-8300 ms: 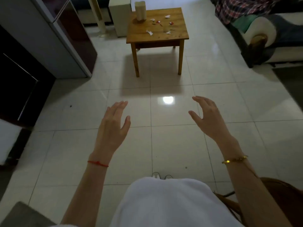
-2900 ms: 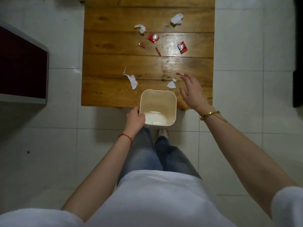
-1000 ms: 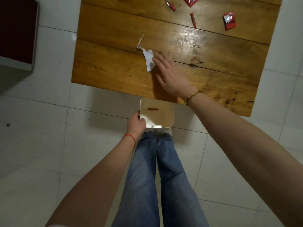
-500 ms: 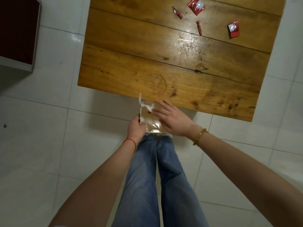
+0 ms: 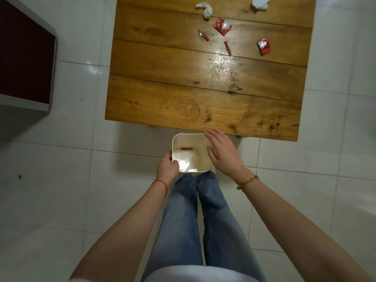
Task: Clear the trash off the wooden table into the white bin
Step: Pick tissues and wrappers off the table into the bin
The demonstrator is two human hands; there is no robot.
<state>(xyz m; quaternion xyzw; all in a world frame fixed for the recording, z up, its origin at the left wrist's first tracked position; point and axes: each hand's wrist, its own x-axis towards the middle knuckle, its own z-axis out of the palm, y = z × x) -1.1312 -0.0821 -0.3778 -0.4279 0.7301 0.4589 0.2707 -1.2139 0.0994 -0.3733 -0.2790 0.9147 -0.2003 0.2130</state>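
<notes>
The left hand (image 5: 167, 166) has its grip closed on the white bin's (image 5: 184, 137) rim, just below the desk (image 5: 183, 78) edge. The right hand (image 5: 222, 152) hovers spread and empty over it. Red wrappers (image 5: 222, 27) and tissues (image 5: 206, 9) lie far across the desk.

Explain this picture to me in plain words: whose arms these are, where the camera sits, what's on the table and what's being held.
There is no machine here. A person wears a camera on the head, so you look down over their own arms and jeans. The left hand grips the rim of a white bin held just below the near edge of a wooden table. The right hand hovers open over the bin, holding nothing. Inside the bin lie white paper and a red scrap. At the table's far end trash remains: two tissues, two red wrappers and two small red strips.
</notes>
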